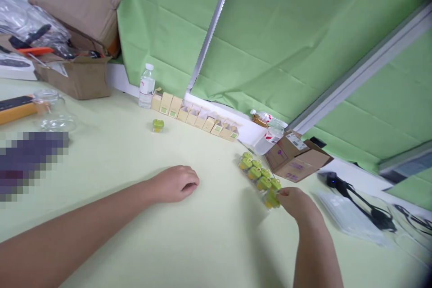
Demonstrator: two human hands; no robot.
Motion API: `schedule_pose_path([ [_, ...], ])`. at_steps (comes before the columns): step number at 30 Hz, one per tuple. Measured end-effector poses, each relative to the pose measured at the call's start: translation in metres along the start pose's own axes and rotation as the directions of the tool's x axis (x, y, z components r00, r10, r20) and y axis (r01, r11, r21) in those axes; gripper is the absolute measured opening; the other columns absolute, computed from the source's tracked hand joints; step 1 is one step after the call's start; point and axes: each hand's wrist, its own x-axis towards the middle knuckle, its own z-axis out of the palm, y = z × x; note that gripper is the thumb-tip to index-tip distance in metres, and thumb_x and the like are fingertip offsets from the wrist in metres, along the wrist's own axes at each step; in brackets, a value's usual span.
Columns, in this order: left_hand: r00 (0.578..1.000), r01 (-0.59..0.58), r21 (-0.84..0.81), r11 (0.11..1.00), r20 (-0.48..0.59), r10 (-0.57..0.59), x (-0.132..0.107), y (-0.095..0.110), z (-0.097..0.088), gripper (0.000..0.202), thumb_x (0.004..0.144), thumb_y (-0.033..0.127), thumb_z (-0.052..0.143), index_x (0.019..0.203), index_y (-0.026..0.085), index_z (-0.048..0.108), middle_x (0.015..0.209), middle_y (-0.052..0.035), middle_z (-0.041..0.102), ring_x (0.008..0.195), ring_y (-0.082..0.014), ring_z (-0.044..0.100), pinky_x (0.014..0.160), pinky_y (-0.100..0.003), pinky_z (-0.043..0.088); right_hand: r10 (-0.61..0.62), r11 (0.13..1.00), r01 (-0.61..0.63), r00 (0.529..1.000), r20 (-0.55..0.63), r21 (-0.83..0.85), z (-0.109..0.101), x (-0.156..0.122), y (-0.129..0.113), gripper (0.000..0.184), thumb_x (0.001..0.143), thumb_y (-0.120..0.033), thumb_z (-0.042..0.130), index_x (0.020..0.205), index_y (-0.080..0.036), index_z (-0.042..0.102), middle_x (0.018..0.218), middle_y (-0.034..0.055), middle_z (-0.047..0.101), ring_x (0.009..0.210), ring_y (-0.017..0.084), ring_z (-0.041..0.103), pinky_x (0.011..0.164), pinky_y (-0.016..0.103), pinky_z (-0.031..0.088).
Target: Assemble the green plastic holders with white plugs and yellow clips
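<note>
My left hand (pixel 175 183) rests on the pale table (pixel 111 157) with its fingers curled in; nothing shows inside them. My right hand (pixel 297 203) pinches the nearest small jar (pixel 272 200) with a green-yellow lid, at the near end of a row of several such jars (pixel 257 173). One more lone green-lidded jar (pixel 158 125) stands farther back on the table. Behind it a row of several small tan cartons (pixel 195 116) lines the wall edge, beside an upright water bottle (pixel 146 86).
A small open cardboard box (pixel 295 157) and a lying bottle (pixel 268 137) sit behind the jars. Black cables (pixel 364 204) and clear bags (pixel 347 218) lie at right. At left are a glass jar (pixel 52 110), cardboard boxes (pixel 76 22), plastic wrap. Green curtain behind.
</note>
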Motion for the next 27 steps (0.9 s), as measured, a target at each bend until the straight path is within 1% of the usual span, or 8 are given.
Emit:
schedule_pose_path([
  [3, 0.998, 0.068, -0.036, 0.997, -0.010, -0.069, 0.000, 0.001, 0.002, 0.019, 0.094, 0.024, 0.048, 0.103, 0.023, 0.065, 0.103, -0.0036, 0.070, 0.097, -0.0208, 0.064, 0.083, -0.032, 0.048, -0.178, 0.984, 0.178, 0.984, -0.008, 0.026, 0.006, -0.017, -0.030, 0.010, 0.074, -0.029, 0.062, 0.068, -0.023, 0.068, 0.075, 0.0077, 0.072, 0.076, 0.027, 0.067, 0.062, 0.033, 0.044],
  [5, 0.995, 0.094, -0.059, 0.994, -0.028, -0.096, -0.001, 0.004, 0.003, 0.027, 0.093, 0.031, 0.053, 0.119, 0.023, 0.059, 0.119, -0.0052, 0.066, 0.109, -0.0231, 0.061, 0.091, -0.034, 0.048, -0.336, 0.929, 0.343, 0.939, -0.071, 0.142, 0.017, -0.037, -0.063, 0.014, 0.079, -0.032, 0.059, 0.074, -0.024, 0.069, 0.078, 0.0069, 0.073, 0.077, 0.026, 0.067, 0.066, 0.033, 0.045],
  [8, 0.992, 0.108, -0.082, 0.991, -0.052, -0.113, -0.003, 0.008, 0.004, 0.048, 0.091, 0.039, 0.058, 0.135, 0.023, 0.047, 0.136, -0.0087, 0.056, 0.121, -0.0261, 0.056, 0.099, -0.038, 0.045, -0.550, 0.721, 0.577, 0.813, -0.190, 0.383, 0.039, -0.076, -0.113, 0.020, 0.089, -0.034, 0.052, 0.086, -0.023, 0.069, 0.087, 0.0053, 0.073, 0.079, 0.022, 0.068, 0.071, 0.032, 0.048],
  [10, 0.989, 0.130, -0.100, 0.987, -0.055, -0.135, -0.003, 0.011, 0.002, 0.058, 0.089, 0.043, 0.061, 0.140, 0.023, 0.042, 0.137, -0.0106, 0.055, 0.122, -0.0281, 0.055, 0.098, -0.038, 0.045, -0.618, 0.571, 0.646, 0.744, -0.252, 0.507, 0.053, -0.099, -0.137, 0.022, 0.093, -0.035, 0.049, 0.098, -0.024, 0.067, 0.094, 0.0048, 0.073, 0.080, 0.021, 0.068, 0.068, 0.030, 0.050],
  [14, 0.987, 0.160, -0.167, 0.973, -0.004, -0.163, -0.002, 0.014, -0.001, 0.051, 0.082, 0.040, 0.067, 0.128, 0.025, 0.050, 0.113, -0.0065, 0.067, 0.099, -0.0257, 0.064, 0.081, -0.032, 0.048, -0.711, 0.365, 0.701, 0.634, -0.303, 0.613, 0.072, -0.120, -0.155, 0.020, 0.096, -0.030, 0.048, 0.103, -0.023, 0.065, 0.097, 0.0040, 0.071, 0.084, 0.019, 0.067, 0.073, 0.029, 0.052],
  [18, 0.980, 0.192, -0.232, 0.954, 0.001, -0.197, 0.001, 0.011, -0.002, 0.041, 0.078, 0.040, 0.070, 0.113, 0.026, 0.055, 0.094, -0.0010, 0.067, 0.081, -0.0207, 0.063, 0.068, -0.027, 0.045, -0.668, 0.263, 0.658, 0.652, -0.359, 0.705, 0.085, -0.114, -0.156, 0.019, 0.095, -0.033, 0.053, 0.103, -0.022, 0.066, 0.105, 0.0063, 0.070, 0.095, 0.020, 0.066, 0.077, 0.029, 0.053],
  [23, 0.973, 0.219, -0.204, 0.954, -0.023, -0.228, 0.002, 0.008, -0.003, 0.041, 0.077, 0.042, 0.072, 0.112, 0.026, 0.056, 0.096, -0.0008, 0.067, 0.084, -0.0208, 0.062, 0.070, -0.027, 0.044, -0.600, 0.172, 0.551, 0.716, -0.356, 0.817, 0.096, -0.108, -0.157, 0.023, 0.096, -0.037, 0.053, 0.106, -0.021, 0.065, 0.109, 0.0084, 0.070, 0.096, 0.021, 0.067, 0.085, 0.033, 0.052],
  [27, 0.974, 0.198, -0.174, 0.965, -0.074, -0.213, 0.003, 0.013, -0.005, 0.045, 0.078, 0.040, 0.070, 0.118, 0.026, 0.053, 0.103, -0.0025, 0.066, 0.091, -0.0222, 0.062, 0.075, -0.029, 0.045, -0.556, 0.121, 0.527, 0.738, -0.382, 0.841, 0.094, -0.113, -0.158, 0.023, 0.096, -0.039, 0.054, 0.105, -0.020, 0.063, 0.113, 0.0098, 0.068, 0.099, 0.022, 0.065, 0.086, 0.035, 0.051],
])
